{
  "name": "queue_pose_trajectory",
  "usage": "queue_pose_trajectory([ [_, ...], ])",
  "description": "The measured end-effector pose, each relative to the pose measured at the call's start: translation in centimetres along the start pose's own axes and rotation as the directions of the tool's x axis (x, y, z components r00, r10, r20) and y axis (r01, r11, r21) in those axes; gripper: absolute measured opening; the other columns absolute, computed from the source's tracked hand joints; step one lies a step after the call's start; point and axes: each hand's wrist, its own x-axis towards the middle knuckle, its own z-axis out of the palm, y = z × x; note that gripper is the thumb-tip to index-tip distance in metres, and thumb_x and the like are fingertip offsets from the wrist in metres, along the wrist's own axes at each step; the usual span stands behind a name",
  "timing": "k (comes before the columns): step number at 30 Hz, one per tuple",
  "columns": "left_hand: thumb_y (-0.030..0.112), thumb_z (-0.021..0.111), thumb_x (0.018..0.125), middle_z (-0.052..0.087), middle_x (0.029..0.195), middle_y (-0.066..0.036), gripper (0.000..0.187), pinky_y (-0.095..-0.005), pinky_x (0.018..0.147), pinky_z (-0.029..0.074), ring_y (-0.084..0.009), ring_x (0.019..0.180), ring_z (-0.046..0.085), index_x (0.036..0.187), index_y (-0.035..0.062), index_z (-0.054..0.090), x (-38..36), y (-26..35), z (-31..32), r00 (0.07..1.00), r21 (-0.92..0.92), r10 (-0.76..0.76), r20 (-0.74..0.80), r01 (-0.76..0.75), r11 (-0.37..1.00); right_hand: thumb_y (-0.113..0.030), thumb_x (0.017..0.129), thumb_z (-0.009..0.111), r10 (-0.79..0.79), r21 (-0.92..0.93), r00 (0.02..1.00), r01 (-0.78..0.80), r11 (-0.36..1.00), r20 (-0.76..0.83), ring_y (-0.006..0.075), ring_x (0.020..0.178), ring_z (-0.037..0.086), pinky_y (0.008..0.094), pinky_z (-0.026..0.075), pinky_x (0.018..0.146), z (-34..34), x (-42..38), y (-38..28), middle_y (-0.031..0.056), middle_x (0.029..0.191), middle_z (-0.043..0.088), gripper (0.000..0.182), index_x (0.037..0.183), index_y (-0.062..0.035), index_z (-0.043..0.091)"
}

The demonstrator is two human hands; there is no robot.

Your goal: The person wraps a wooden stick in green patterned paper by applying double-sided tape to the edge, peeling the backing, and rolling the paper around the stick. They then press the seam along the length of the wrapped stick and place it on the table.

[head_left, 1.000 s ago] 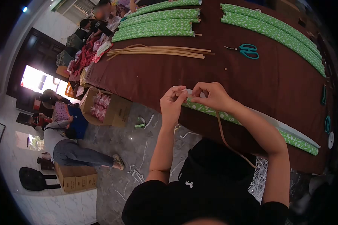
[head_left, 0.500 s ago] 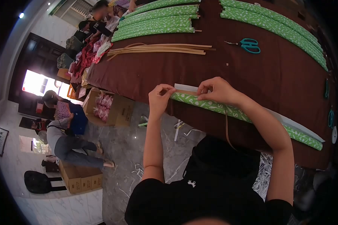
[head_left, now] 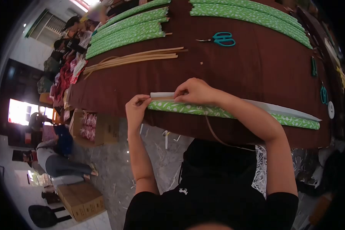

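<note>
A long green patterned roll (head_left: pixel 291 121) with a white inner edge lies along the near side of the brown-covered table. At its left end, my left hand (head_left: pixel 137 109) pinches the roll's corner between thumb and fingers. My right hand (head_left: pixel 195 92) is closed at the white edge a little to the right, on a tan strip (head_left: pixel 163 97) that lies along the roll. Part of that strip is hidden under the fingers. A thin brown strip (head_left: pixel 212 130) hangs from the roll over the table's near edge.
Teal scissors (head_left: pixel 223 39), tan strips (head_left: pixel 142 57) and more green rolls (head_left: pixel 130 32) lie across the brown table (head_left: pixel 257 73). A cardboard box (head_left: pixel 103 130) stands on the floor at left. Several people are at the left, one bending (head_left: pixel 65 161).
The view has shifted, so the table things appear further left. Both hands stay at the roll's left end, fingers still closed on it.
</note>
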Motion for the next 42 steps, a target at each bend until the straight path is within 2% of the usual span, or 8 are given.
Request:
queue_pose_trajectory([
  [4, 0.002, 0.073, 0.081, 0.066, 0.078, -0.001, 0.010, -0.0206, 0.066, 0.045, -0.0064, 0.073, 0.058, 0.090, -0.0023, 0.070, 0.1, 0.0, -0.3, 0.999, 0.124, 0.035, -0.027, -0.032, 0.992, -0.026, 0.082, 0.068, -0.012, -0.028, 1.000, 0.012, 1.000, 0.002, 0.0236, 0.082, 0.069, 0.0345, 0.053, 0.076, 0.4, 0.2, 0.1, 0.0096, 0.087, 0.072, 0.023, 0.098, -0.0115, 0.075],
  [6, 0.001, 0.072, 0.081, 0.065, 0.078, -0.001, 0.010, -0.0205, 0.067, 0.046, -0.0066, 0.073, 0.058, 0.089, -0.0025, 0.070, 0.3, 0.0, -0.3, 1.000, -0.036, -0.018, 0.004, 0.018, 0.999, -0.025, 0.082, 0.068, -0.025, -0.059, 0.999, 0.023, 0.998, -0.035, 0.0238, 0.081, 0.069, 0.0347, 0.053, 0.075, 0.5, 0.3, 0.3, 0.0095, 0.087, 0.072, 0.023, 0.099, -0.0116, 0.075],
  [11, -0.002, 0.070, 0.081, 0.067, 0.080, -0.003, 0.018, -0.0210, 0.069, 0.048, -0.0074, 0.076, 0.061, 0.098, -0.0024, 0.066, 1.3, -0.6, -0.8, 0.998, -0.114, -0.032, 0.046, 0.038, 0.993, -0.024, 0.082, 0.067, -0.028, -0.075, 0.999, 0.025, 0.997, -0.044, 0.0239, 0.080, 0.069, 0.0349, 0.053, 0.075, 0.8, 0.5, 0.5, 0.0098, 0.087, 0.072, 0.023, 0.099, -0.0109, 0.075],
  [16, -0.002, 0.071, 0.079, 0.067, 0.080, -0.005, 0.023, -0.0214, 0.068, 0.047, -0.0085, 0.077, 0.062, 0.101, -0.0021, 0.064, 2.0, 0.1, -0.5, 0.994, 0.001, -0.094, 0.062, 0.094, 0.996, -0.024, 0.083, 0.067, -0.011, -0.091, 0.998, 0.006, 0.996, -0.055, 0.0242, 0.081, 0.069, 0.0351, 0.053, 0.075, 0.8, 0.6, 0.5, 0.0105, 0.088, 0.072, 0.023, 0.099, -0.0107, 0.075],
  [23, 0.000, 0.073, 0.078, 0.068, 0.080, -0.006, 0.025, -0.0229, 0.069, 0.046, -0.0096, 0.074, 0.061, 0.101, -0.0012, 0.064, 3.0, 0.0, -0.6, 0.979, 0.035, -0.147, 0.143, 0.144, 0.989, -0.024, 0.083, 0.066, -0.004, -0.139, 0.999, -0.004, 0.990, -0.052, 0.0263, 0.081, 0.069, 0.0365, 0.054, 0.076, 1.0, 0.8, 0.9, 0.0106, 0.088, 0.072, 0.022, 0.097, -0.0113, 0.076],
  [25, 0.001, 0.074, 0.077, 0.068, 0.080, -0.006, 0.026, -0.0235, 0.069, 0.046, -0.0101, 0.075, 0.061, 0.101, -0.0009, 0.064, 3.1, 0.2, -0.7, 0.972, 0.107, -0.172, 0.160, 0.157, 0.982, -0.024, 0.083, 0.066, -0.003, -0.151, 0.999, -0.004, 0.989, -0.048, 0.0266, 0.081, 0.069, 0.0370, 0.054, 0.076, 1.0, 0.9, 1.0, 0.0104, 0.088, 0.072, 0.022, 0.097, -0.0115, 0.076],
  [34, -0.001, 0.073, 0.075, 0.066, 0.078, -0.006, 0.027, -0.0243, 0.068, 0.046, -0.0104, 0.074, 0.060, 0.101, -0.0015, 0.064, 3.9, 0.1, -0.4, 0.960, 0.122, -0.192, 0.204, 0.170, 0.978, -0.026, 0.084, 0.064, 0.023, -0.201, 1.000, -0.026, 0.979, -0.018, 0.0271, 0.082, 0.069, 0.0377, 0.054, 0.077, 1.1, 1.1, 1.3, 0.0109, 0.089, 0.073, 0.024, 0.099, -0.0123, 0.076],
  [42, -0.002, 0.073, 0.074, 0.066, 0.077, -0.007, 0.026, -0.0245, 0.066, 0.047, -0.0108, 0.073, 0.060, 0.098, -0.0016, 0.064, 4.3, -0.5, -0.3, 0.955, 0.125, -0.207, 0.215, 0.183, 0.975, -0.022, 0.082, 0.064, 0.028, -0.198, 0.999, -0.033, 0.980, -0.028, 0.0268, 0.082, 0.069, 0.0374, 0.054, 0.078, 1.2, 1.1, 1.5, 0.0104, 0.090, 0.073, 0.024, 0.099, -0.0111, 0.076],
])
